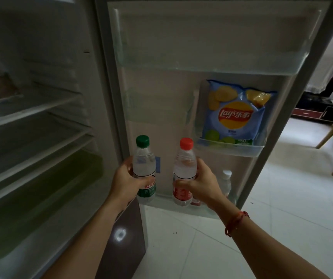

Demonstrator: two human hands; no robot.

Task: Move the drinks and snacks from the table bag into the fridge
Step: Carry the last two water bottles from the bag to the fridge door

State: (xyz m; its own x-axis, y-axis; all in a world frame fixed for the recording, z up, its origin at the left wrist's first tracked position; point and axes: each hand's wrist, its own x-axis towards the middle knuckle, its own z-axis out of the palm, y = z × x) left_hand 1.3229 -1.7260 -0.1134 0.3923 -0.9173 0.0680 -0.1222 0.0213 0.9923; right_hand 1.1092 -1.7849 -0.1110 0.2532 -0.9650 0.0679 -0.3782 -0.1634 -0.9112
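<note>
Head view: one fridge (41, 117), open at left, one door (161, 97) swung wide so its shelves face out. One chips bag (236, 113), propped upright in right bin (228, 149), probably to stay put. Three bottles: green-cap bottle (143, 168) with left hand (124, 182) curled round it, red-cap bottle (184, 170) with right hand (201, 184) curled round it, both upright at bottom shelf (162, 201), likely for lowering together; white-cap bottle (226, 182) already standing there, far right.

small door bin (230, 149): Lay's chip bag (235, 115) upright | bottom door shelf (162, 202): white-capped bottle (226, 181) standing, right end
</note>
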